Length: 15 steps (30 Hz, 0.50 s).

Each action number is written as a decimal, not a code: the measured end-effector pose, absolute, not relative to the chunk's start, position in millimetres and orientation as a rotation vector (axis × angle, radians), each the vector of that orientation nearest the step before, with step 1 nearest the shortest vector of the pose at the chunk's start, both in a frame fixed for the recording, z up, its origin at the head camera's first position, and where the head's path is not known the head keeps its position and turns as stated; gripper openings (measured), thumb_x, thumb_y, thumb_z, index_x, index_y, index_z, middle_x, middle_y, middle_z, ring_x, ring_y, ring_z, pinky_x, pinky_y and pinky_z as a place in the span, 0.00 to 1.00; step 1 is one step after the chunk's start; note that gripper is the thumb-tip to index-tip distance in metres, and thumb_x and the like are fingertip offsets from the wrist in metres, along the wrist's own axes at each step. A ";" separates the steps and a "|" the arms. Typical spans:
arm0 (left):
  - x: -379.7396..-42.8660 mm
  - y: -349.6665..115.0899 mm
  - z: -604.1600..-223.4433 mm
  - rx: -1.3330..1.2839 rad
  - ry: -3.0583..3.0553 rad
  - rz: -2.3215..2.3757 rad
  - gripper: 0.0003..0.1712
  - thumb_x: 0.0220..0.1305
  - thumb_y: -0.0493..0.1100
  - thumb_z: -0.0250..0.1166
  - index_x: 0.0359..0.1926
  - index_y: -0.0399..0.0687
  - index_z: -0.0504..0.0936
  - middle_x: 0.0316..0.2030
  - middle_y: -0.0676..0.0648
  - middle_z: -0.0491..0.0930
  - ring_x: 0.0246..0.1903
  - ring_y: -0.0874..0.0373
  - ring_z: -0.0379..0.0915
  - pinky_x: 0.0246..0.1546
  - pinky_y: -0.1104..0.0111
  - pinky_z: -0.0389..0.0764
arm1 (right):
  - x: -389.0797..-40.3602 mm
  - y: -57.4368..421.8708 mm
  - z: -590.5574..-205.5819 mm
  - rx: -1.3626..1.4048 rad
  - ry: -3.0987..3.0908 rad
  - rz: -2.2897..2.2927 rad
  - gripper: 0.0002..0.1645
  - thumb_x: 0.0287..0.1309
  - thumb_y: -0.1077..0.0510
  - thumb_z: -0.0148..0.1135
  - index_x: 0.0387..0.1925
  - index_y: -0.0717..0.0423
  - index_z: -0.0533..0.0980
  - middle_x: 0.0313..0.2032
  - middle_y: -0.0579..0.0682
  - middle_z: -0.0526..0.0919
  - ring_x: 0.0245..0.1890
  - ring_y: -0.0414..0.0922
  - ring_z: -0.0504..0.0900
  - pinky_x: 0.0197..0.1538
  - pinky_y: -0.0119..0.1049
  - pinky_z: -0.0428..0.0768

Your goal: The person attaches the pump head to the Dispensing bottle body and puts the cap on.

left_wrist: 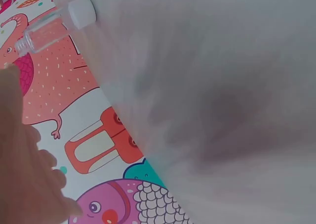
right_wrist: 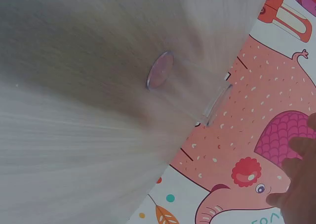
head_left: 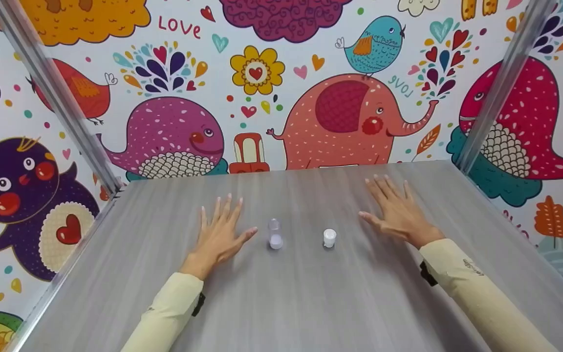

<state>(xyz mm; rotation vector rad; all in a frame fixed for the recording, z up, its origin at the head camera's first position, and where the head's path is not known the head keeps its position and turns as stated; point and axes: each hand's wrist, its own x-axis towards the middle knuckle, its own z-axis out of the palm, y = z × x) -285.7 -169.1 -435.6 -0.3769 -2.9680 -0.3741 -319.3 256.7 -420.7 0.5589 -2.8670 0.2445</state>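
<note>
A small clear bottle (head_left: 275, 235) stands upright on the grey table, left of a short white cap (head_left: 329, 237). In the left wrist view the bottle (left_wrist: 49, 30) shows a bare threaded neck and a whitish base. A see-through cylinder (right_wrist: 190, 88) appears in the right wrist view. My left hand (head_left: 217, 239) is spread palm down to the left of the bottle, its thumb pointing toward it. My right hand (head_left: 399, 212) lies spread farther back, to the right of the cap. Neither hand holds anything.
The grey table (head_left: 301, 303) has a metal-edged left side (head_left: 61, 278). Metal posts (head_left: 61, 98) rise at its back corners. Walls printed with cartoon animals, such as an elephant (head_left: 340, 127), stand behind and beside it.
</note>
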 end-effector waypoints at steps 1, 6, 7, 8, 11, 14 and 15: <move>-285.1 -168.4 -436.2 -0.379 -2.966 -0.381 0.50 0.69 0.71 0.50 0.80 0.51 0.46 0.81 0.41 0.39 0.80 0.38 0.30 0.74 0.35 0.30 | -319.0 256.3 -421.3 0.565 -2.859 0.244 0.54 0.63 0.30 0.54 0.79 0.52 0.49 0.79 0.60 0.50 0.78 0.65 0.46 0.75 0.71 0.34; -281.7 -165.8 -439.4 -0.381 -2.972 -0.434 0.52 0.67 0.73 0.50 0.80 0.52 0.45 0.81 0.42 0.39 0.80 0.39 0.30 0.75 0.37 0.30 | -318.4 255.1 -425.4 0.578 -2.842 0.245 0.54 0.63 0.30 0.53 0.79 0.52 0.49 0.79 0.60 0.51 0.79 0.64 0.48 0.76 0.69 0.35; -281.0 -165.4 -440.1 -0.378 -2.981 -0.439 0.53 0.67 0.74 0.49 0.80 0.53 0.44 0.81 0.42 0.38 0.80 0.39 0.30 0.75 0.37 0.30 | -318.2 254.7 -426.2 0.580 -2.844 0.249 0.54 0.63 0.30 0.53 0.79 0.52 0.49 0.79 0.60 0.51 0.79 0.64 0.47 0.76 0.69 0.35; -280.5 -165.0 -440.7 -0.375 -2.985 -0.445 0.53 0.67 0.75 0.49 0.80 0.53 0.44 0.81 0.42 0.38 0.80 0.39 0.30 0.75 0.37 0.30 | -317.9 254.2 -426.8 0.584 -2.847 0.259 0.54 0.63 0.30 0.53 0.79 0.51 0.49 0.79 0.60 0.51 0.79 0.64 0.47 0.76 0.69 0.35; -279.6 -163.5 -442.2 -0.376 -2.989 -0.473 0.53 0.66 0.76 0.48 0.80 0.54 0.44 0.81 0.42 0.38 0.80 0.40 0.30 0.75 0.37 0.29 | -316.8 252.2 -428.1 0.589 -2.859 0.280 0.53 0.63 0.31 0.54 0.79 0.50 0.49 0.79 0.59 0.51 0.79 0.63 0.46 0.76 0.69 0.35; -279.1 -162.0 -442.8 -0.378 -2.985 -0.492 0.54 0.66 0.76 0.48 0.80 0.54 0.44 0.81 0.43 0.38 0.80 0.40 0.30 0.75 0.37 0.30 | -315.7 250.0 -428.5 0.594 -2.866 0.307 0.53 0.64 0.31 0.54 0.79 0.50 0.48 0.79 0.59 0.51 0.79 0.63 0.46 0.76 0.68 0.37; -279.0 -161.4 -443.0 -0.380 -2.982 -0.503 0.54 0.66 0.76 0.48 0.80 0.54 0.44 0.81 0.43 0.39 0.80 0.41 0.30 0.75 0.37 0.30 | -315.7 249.4 -428.7 0.595 -2.867 0.310 0.53 0.64 0.31 0.54 0.79 0.50 0.48 0.79 0.59 0.51 0.79 0.63 0.46 0.76 0.68 0.38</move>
